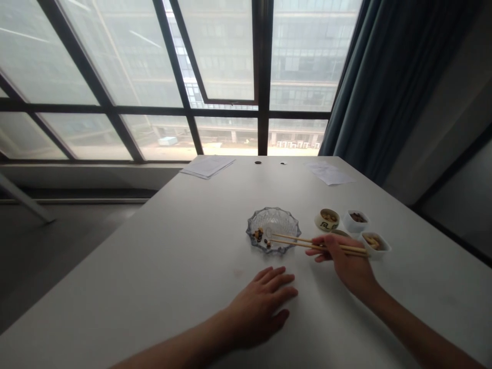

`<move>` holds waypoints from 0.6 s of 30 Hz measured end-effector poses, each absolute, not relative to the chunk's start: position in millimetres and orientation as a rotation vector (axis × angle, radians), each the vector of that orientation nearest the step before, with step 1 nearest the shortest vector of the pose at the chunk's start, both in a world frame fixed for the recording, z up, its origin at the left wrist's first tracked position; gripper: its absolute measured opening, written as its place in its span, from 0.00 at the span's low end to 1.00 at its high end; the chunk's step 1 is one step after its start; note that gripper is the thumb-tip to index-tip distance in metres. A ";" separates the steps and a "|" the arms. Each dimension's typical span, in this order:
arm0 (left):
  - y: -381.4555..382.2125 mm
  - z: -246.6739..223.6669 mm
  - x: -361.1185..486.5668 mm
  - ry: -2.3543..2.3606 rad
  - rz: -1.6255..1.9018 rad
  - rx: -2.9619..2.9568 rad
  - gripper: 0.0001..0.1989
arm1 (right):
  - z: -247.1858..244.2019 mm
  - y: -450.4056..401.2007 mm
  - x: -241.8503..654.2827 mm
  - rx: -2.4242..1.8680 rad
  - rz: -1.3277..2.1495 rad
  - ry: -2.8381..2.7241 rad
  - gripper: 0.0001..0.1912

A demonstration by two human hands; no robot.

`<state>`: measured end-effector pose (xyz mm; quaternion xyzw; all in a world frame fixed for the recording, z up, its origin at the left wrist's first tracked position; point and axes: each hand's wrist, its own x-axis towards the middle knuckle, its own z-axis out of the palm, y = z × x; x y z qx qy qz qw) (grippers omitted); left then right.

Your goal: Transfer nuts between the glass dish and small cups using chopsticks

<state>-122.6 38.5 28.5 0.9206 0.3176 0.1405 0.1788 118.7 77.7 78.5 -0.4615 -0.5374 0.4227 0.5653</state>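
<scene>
My right hand is closed around a pair of wooden chopsticks. Their tips reach over a clear glass bowl with a scalloped rim. Small brown and tan food pieces lie at the bowl's left side, and a few more sit near the chopstick tips. Whether the tips grip any piece I cannot tell. My left hand rests on the table in front of the bowl, fingers spread, holding nothing.
Behind my right hand stand a cream cup with dark lettering, a white container of dark pieces and a white container of pale pieces. Paper sheets lie at the white table's far left, another sheet far right.
</scene>
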 end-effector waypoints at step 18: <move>37.3 27.4 -124.0 0.880 0.415 2.594 0.22 | 57.5 91.0 96.6 -1.199 0.881 -1.360 0.21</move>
